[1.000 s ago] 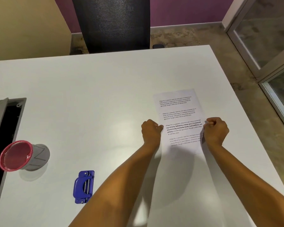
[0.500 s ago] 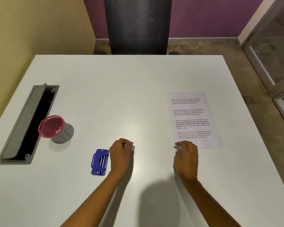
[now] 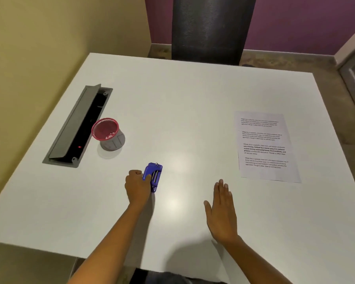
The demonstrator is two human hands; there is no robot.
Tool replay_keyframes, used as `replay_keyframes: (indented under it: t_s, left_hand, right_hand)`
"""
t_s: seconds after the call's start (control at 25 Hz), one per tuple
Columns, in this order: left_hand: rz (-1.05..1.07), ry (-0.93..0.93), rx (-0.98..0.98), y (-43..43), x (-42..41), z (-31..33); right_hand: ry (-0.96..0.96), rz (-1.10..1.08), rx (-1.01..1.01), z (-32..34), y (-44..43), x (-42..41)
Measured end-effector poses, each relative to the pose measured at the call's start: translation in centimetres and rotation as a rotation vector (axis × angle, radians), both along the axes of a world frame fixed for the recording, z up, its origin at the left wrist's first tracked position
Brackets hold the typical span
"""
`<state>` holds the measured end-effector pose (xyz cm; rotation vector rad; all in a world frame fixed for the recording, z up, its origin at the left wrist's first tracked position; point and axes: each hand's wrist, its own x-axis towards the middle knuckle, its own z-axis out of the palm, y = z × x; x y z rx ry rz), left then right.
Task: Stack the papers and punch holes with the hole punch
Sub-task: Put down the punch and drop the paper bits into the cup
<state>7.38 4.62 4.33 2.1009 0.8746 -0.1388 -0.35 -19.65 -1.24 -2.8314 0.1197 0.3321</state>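
A stack of printed white papers [image 3: 264, 146] lies flat on the right side of the white table [image 3: 193, 99]. A small blue hole punch [image 3: 153, 175] sits near the table's middle front. My left hand [image 3: 136, 185] is curled around the punch's left side, fingers over its handle. My right hand [image 3: 221, 212] rests flat on the table with fingers spread, below and left of the papers, touching nothing else.
A grey mesh cup with a pink rim [image 3: 109, 134] stands at the left, beside an open grey cable tray [image 3: 78, 126] set into the table. A black chair back [image 3: 209, 27] stands behind the far edge.
Both hands left the papers. My left hand moved left and closed on the hole punch. My right hand drew back and flattened on the table. The view shifted left.
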Motion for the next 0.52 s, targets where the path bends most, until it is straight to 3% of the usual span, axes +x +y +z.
replay_keyframes:
  t_s: [0.52]
  left_hand:
    - [0.084,-0.038,-0.258,2.0,-0.9,0.2]
  right_hand:
    - [-0.117,-0.014,-0.046,-1.5,-0.1,-1.0]
